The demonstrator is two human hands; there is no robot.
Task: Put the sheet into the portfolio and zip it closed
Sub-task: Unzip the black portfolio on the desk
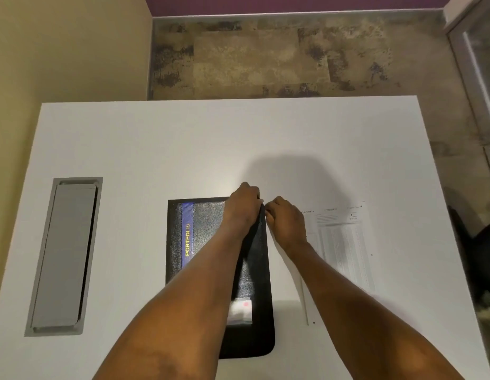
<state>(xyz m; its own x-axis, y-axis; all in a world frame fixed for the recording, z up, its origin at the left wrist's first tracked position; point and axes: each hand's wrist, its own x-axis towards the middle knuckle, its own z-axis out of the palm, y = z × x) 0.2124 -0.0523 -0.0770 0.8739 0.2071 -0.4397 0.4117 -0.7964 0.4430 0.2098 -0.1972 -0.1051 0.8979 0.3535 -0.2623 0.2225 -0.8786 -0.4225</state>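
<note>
Portfolio [208, 242]: black, lying flat on the white table [156, 138] right in front of me, roughly dead centre. It's got a blue strip along its 9 o'clock side with "PORTFOLIO" in gold letters, and a small white label with a pink dot near its 5 o'clock corner.

Left hand [242, 207]: sitting on the portfolio's 1 o'clock corner, fingers curled down tight on the edge there — looks like it's pinning or pinching that corner.

Right hand [286, 219]: just beside the left one, at 3 o'clock of that same corner. Fingers bunched narrow against the portfolio's edge, but I honestly can't tell what they've got, too small to see.

Sheet [345, 242]: printed page, flat on the table at 3 o'clock of the portfolio — outside it, partly under my right forearm.

Grey hatch [64, 256]: set into the table way over at 9 o'clock, well apart from everything.
</note>
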